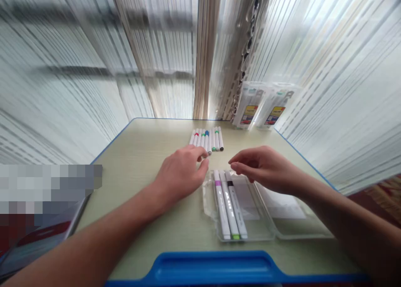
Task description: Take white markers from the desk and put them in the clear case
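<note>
A row of several white markers [206, 139] with coloured caps lies at the far middle of the pale desk [140, 153]. Nearer me, an open clear plastic case [250, 220] holds three markers [230, 205] side by side in its left half. My left hand [183, 172] hovers between the row and the case, fingers loosely curled, fingertips close to the nearest marker end. Over the case's far edge my right hand [263, 166] is loosely curled, thumb and fingers near each other. I see nothing held in either hand.
Two clear marker packs [263, 107] with yellow labels lean against the sheer curtain at the desk's far right. A blue tray edge [216, 268] runs along the desk's near side. A blurred-out patch covers the left side, with a dark object below it.
</note>
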`<action>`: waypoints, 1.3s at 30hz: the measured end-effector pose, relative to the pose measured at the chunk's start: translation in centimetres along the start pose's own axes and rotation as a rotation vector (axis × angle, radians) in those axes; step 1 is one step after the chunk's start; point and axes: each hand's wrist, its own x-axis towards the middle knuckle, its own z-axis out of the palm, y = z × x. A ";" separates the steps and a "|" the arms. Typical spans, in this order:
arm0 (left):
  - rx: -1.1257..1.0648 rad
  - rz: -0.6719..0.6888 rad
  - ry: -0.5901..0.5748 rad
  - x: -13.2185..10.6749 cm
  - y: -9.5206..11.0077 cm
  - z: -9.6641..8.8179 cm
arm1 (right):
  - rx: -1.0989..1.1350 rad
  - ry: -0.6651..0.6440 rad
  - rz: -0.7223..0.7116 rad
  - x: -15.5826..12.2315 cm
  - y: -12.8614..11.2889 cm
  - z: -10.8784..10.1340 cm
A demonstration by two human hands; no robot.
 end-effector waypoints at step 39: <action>0.171 -0.039 0.152 1.6 -2.4 -1.4 | -0.052 0.025 -0.054 0.0 0.0 0.3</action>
